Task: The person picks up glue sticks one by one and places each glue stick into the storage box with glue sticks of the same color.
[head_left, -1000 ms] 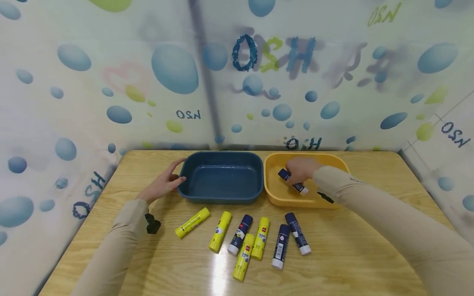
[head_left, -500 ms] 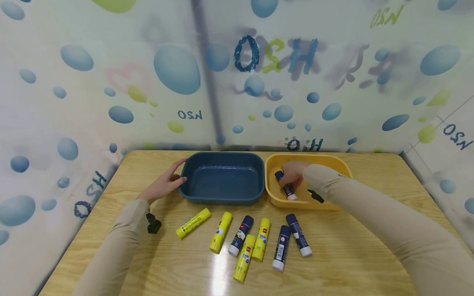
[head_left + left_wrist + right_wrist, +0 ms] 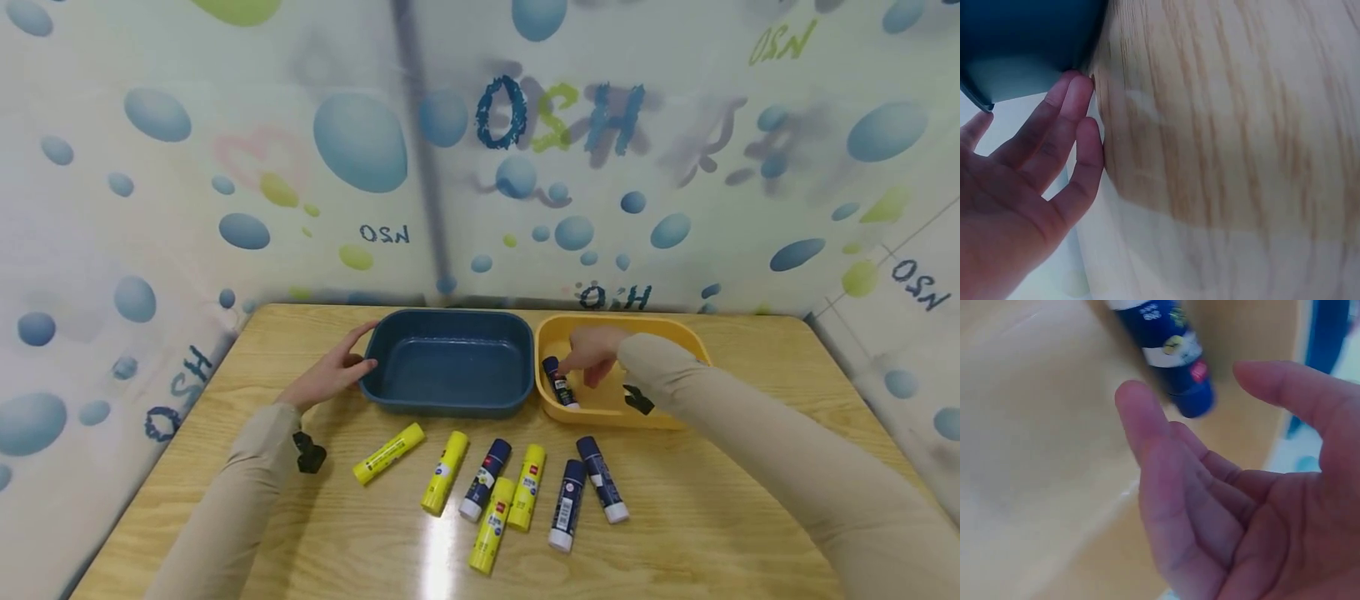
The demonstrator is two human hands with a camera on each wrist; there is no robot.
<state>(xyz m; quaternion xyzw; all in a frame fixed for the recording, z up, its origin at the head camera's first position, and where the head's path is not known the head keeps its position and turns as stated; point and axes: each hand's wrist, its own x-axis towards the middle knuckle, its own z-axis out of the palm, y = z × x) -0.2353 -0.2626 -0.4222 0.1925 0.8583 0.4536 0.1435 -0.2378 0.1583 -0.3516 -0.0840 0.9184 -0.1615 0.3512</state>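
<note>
In the head view, my left hand rests against the left end of a dark blue bin. The left wrist view has its fingertips low on the wall of that blue bin, fingers fairly straight. My right hand is inside a yellow-orange bin. A navy glue stick with a white end lies along the left side of this bin. Seen from the right wrist, thumb and fingers of the right hand are spread apart beside the navy glue stick, holding nothing.
On the wooden table in front of the bins lie yellow glue sticks and navy ones. One yellow glue stick touches its neighbours. A patterned wall stands right behind the bins.
My right hand has carried the navy glue stick leftward inside the yellow-orange bin and let it go against the left side. My left hand has stayed at the blue bin.
</note>
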